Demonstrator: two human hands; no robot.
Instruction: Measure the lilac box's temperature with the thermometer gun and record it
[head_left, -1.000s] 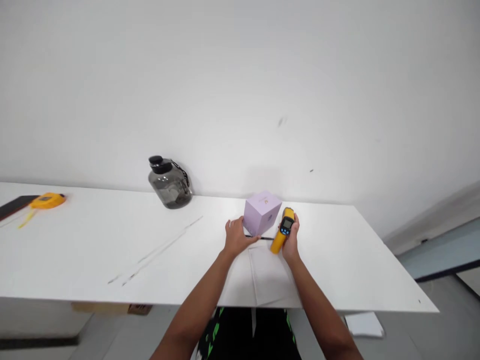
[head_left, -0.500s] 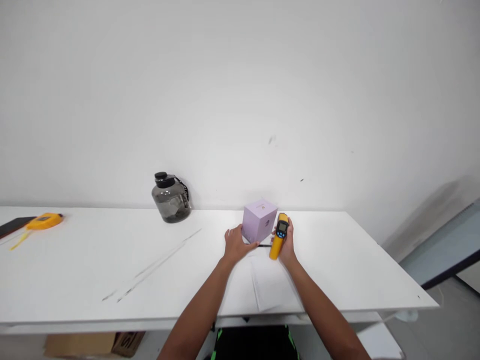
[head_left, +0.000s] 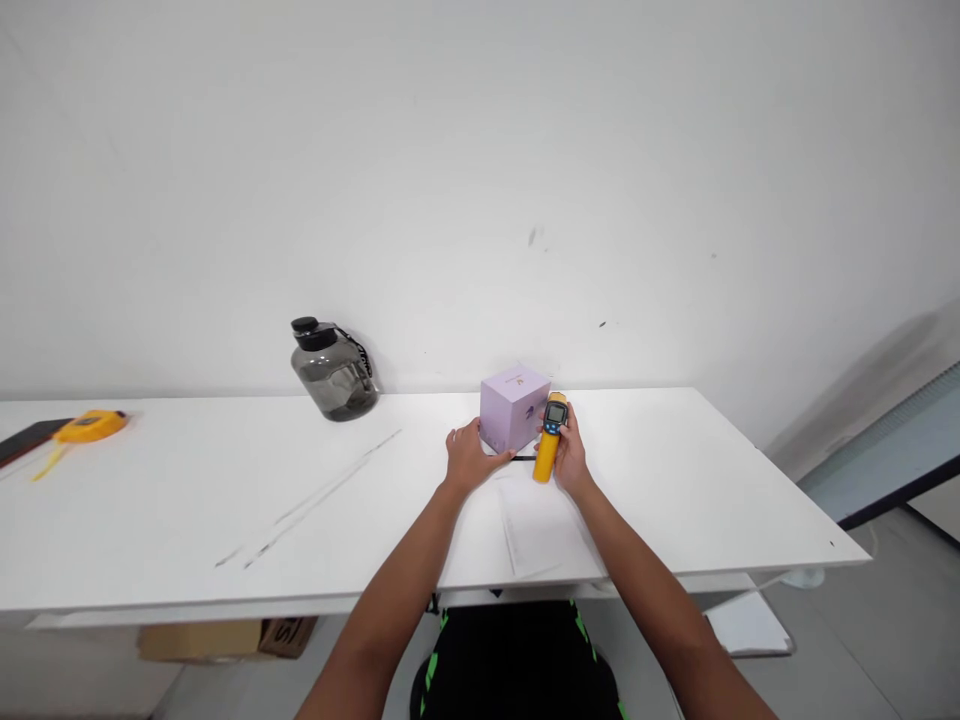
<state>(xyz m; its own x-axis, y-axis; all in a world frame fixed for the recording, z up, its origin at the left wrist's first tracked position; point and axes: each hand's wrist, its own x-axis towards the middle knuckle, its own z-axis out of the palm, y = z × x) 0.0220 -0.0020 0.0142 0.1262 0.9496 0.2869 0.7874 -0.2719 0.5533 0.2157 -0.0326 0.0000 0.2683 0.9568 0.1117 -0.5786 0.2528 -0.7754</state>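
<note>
A light purple cube-shaped box [head_left: 508, 415] stands on the white table close to the wall, one corner towards me. My left hand [head_left: 469, 456] grips its left side, fingers at the left face and thumb along the lower front edge. In my right hand [head_left: 571, 455] is a yellow infrared thermometer [head_left: 546, 455], held upright with its small screen and blue buttons facing me. The thermometer is just right of the box; whether they touch, I cannot tell. Between the hands, a thin dark stick, perhaps a pen [head_left: 523, 458], lies in front of the box. Nearer me is a white paper sheet [head_left: 540, 530].
A dark translucent water jug [head_left: 335, 380] with a black lid stands left of the box by the wall. Further left are a yellow tape measure [head_left: 91, 426] and a dark flat object [head_left: 30, 440]. A cardboard box [head_left: 202, 640] sits below the table [head_left: 675, 480].
My view has tilted down a little, so everything appears higher. The thermometer has come slightly closer to the box. Both hands keep their holds.
</note>
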